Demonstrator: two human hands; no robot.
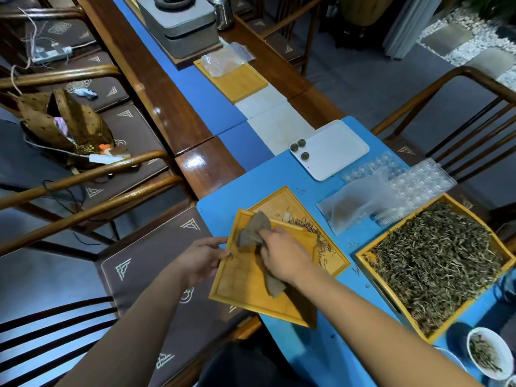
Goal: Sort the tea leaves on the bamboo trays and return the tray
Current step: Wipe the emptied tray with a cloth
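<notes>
My left hand (201, 256) grips the left rim of a bare bamboo tray (245, 289) that is tilted over the table's left edge. My right hand (282, 254) holds a grey-brown cloth (252, 231) and presses it on that tray's surface. Under its far end lies a second bamboo tray (282, 201) with a thin pile of tea leaves (325, 244) along its right side. A third bamboo tray (365, 254), deeper, sits at the right, heaped with dry tea leaves (435, 263).
A white tray (335, 146) with three small tea balls, clear plastic bags (351, 208) and blister moulds lie beyond. A white bowl (487, 354) of leaves stands at the bottom right. Another bamboo tray (237, 82) sits farther up the table. Wooden chairs flank both sides.
</notes>
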